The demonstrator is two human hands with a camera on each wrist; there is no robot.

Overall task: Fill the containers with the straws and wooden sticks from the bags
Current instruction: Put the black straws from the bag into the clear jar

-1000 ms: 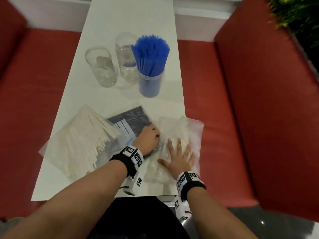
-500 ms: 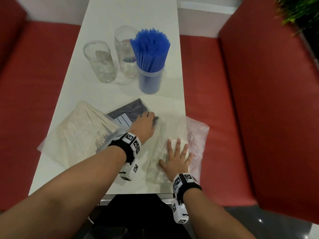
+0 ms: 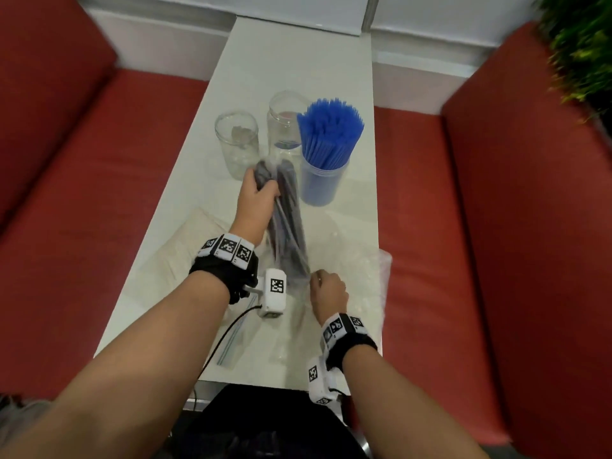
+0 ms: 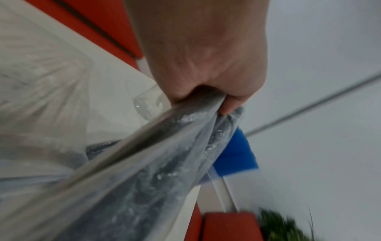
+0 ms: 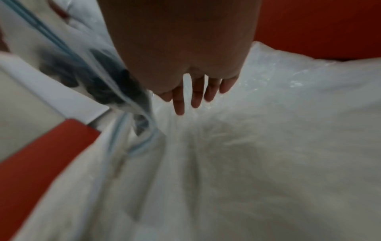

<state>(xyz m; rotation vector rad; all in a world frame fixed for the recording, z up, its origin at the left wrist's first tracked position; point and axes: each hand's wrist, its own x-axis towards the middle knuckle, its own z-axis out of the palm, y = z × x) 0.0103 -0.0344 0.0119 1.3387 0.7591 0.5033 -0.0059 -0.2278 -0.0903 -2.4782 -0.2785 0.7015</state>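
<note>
L hand fist-clamped on bag of dark straws, blue straws just right; R hand curled at its lower end, grip unclear.

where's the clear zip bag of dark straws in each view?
Head: the clear zip bag of dark straws sits centre frame, lifted off the white table, left hand gripping its far end, right hand at its near end.
Left wrist: runs diagonally from lower left up to the hand.
Right wrist: upper left, beside the fingers.
Shared landmark: the blue zip strip.
</note>
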